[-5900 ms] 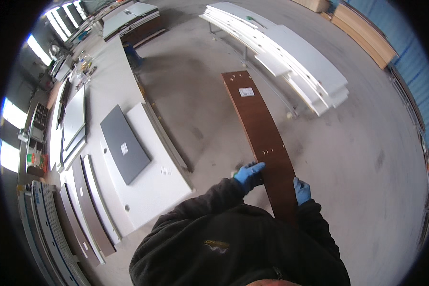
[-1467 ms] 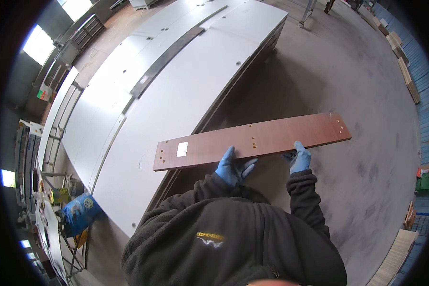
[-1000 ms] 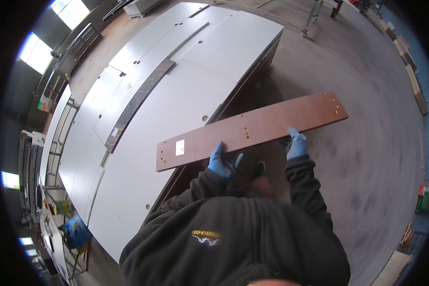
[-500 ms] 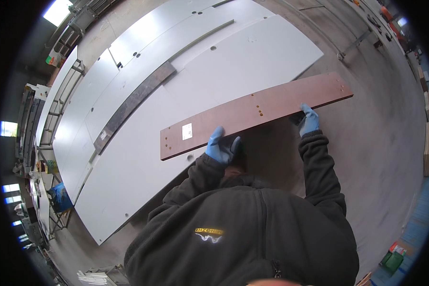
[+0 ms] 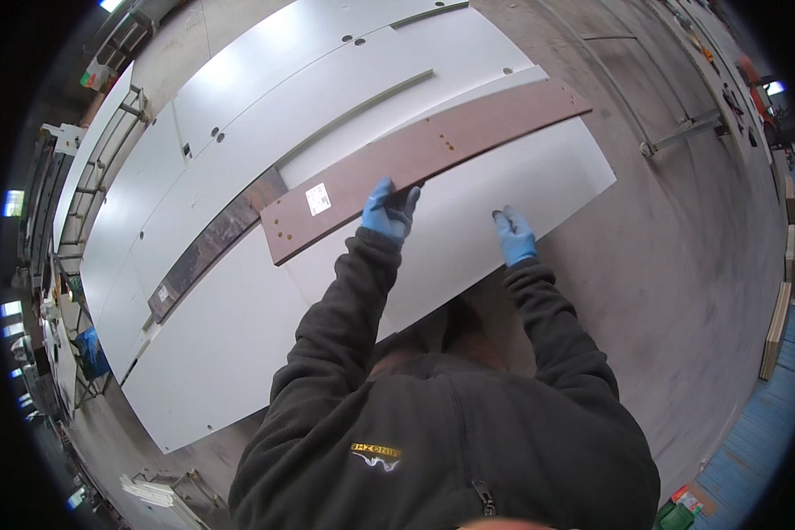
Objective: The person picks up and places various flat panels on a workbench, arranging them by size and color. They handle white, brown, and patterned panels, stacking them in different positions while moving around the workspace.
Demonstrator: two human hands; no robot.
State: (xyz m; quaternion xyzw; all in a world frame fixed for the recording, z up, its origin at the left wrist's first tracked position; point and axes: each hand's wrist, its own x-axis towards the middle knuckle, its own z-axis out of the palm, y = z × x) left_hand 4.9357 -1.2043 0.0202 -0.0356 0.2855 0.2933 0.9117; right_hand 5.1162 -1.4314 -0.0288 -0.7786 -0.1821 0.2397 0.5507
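A long reddish-brown board (image 5: 397, 150) with drilled holes and a white label (image 5: 317, 199) lies slantwise over a white panel (image 5: 503, 190). My left hand (image 5: 387, 215), in a blue glove with a dark palm, is at the board's near edge. Its thumb and fingers are apart, and one of them overlaps that edge; whether it presses on the board is unclear. Away from the board, my right hand (image 5: 514, 237), gloved the same way, hovers above the panel near its front edge with nothing in it. Its fingers are slightly bent and apart.
Beside the brown board lies a dark, stained board (image 5: 208, 252). Other white panels with round holes (image 5: 238, 97) spread toward the back left. A metal frame (image 5: 680, 132) stands at the far right; boards (image 5: 776, 331) lean along the right edge. Metal racks (image 5: 93, 177) line the left.
The brown board has shifted left and away from me, onto the white panels. My right hand has let go of it and drawn back; my left hand has loosened at its edge.
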